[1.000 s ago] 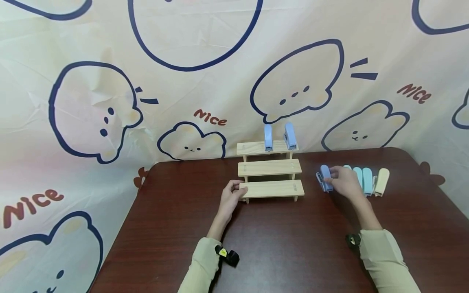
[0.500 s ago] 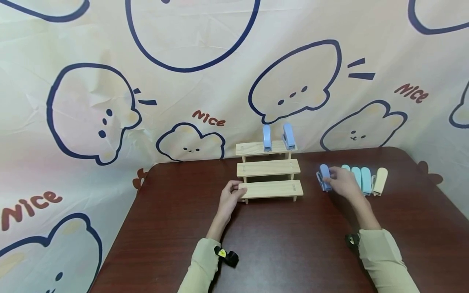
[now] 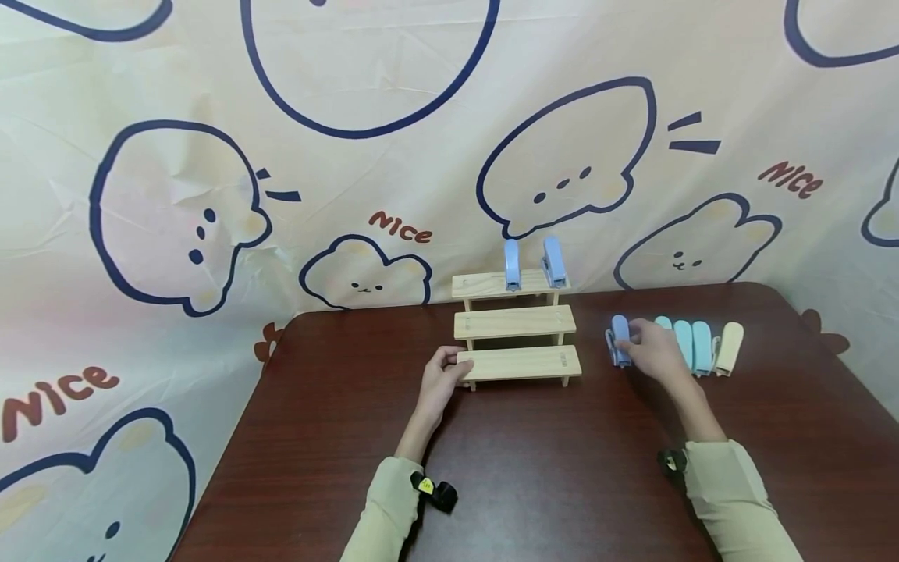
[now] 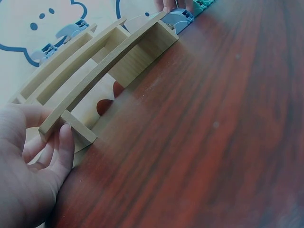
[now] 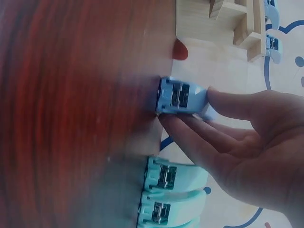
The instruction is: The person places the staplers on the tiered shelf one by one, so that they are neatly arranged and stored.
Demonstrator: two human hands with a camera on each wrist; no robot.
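Observation:
My left hand grips the left end of the lowest step of a three-step wooden rack; in the left wrist view, the thumb and fingers are around that corner. To the right of the rack, my right hand holds a blue stapler between thumb and fingers. The right wrist view shows the end of this stapler at the tabletop. Two light blue staplers stand on the rack's top step, toward its right end.
Just right of my right hand, several teal staplers stand in a row, partly hidden by the hand. A cream stapler ends the row. Behind the brown table hangs a printed cloth.
My right hand and the blue stapler have shifted slightly left, and the stapler now looks more upright. My left hand stays on the rack.

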